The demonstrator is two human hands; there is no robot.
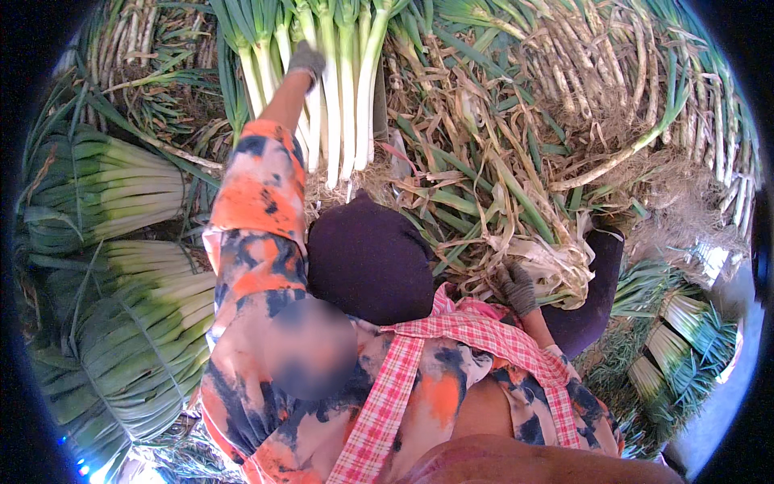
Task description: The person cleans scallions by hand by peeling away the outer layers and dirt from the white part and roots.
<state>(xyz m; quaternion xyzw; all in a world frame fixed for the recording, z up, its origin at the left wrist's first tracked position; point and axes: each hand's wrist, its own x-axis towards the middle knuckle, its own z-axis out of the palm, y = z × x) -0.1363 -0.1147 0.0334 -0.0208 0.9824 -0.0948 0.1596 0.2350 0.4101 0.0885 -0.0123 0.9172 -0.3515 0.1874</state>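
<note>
My left arm reaches forward in an orange and dark patterned sleeve. My left hand, in a grey glove, is closed around a long white stalk among the cleaned green onions. These lie side by side, green leaves away from me and roots toward me. My right hand, also gloved, is low beside my right knee, against the dry papery leaves peeled off the onions. Its fingertips are partly lost among the leaves, so their grip cannot be made out.
Tied bundles of green onions are stacked at the left. Uncleaned onions with dry roots lie at the far right, and one loose stalk lies across the heap. My dark-clad knees frame the leaf pile. More bundles sit at the right.
</note>
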